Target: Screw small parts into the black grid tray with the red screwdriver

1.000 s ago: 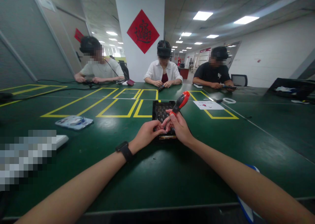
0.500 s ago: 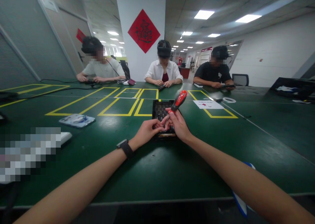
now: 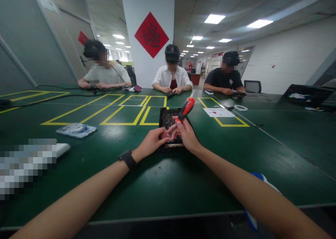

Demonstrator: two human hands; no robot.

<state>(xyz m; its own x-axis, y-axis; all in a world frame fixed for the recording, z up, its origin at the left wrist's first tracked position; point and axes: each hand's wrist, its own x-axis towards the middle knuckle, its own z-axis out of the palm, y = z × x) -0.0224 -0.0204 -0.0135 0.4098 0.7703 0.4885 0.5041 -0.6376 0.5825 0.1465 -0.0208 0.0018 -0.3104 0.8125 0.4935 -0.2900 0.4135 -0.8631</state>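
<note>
A screwdriver (image 3: 186, 109) with a red and black handle is tilted in my right hand (image 3: 187, 132), its handle pointing up and away from me. My left hand (image 3: 154, 140), with a dark watch on the wrist, pinches close to the screwdriver's tip; whatever lies between those fingers is too small to make out. Both hands are over a black tray-like case (image 3: 166, 118) on the green table. Its inside looks dark and textured, and my hands hide part of it. A light brownish strip shows along its near side.
Yellow tape outlines (image 3: 118, 124) mark the green table (image 3: 131, 200). A phone-like item (image 3: 76, 130) lies left, with a printed sheet (image 3: 219, 112) and a white tape ring (image 3: 240, 107) to the right. Three people sit across, including one in a white shirt (image 3: 160, 78).
The view has shifted slightly, so most things appear a little further left. Both hands keep nearly the same grip, and the screwdriver holds about the same tilt.
</note>
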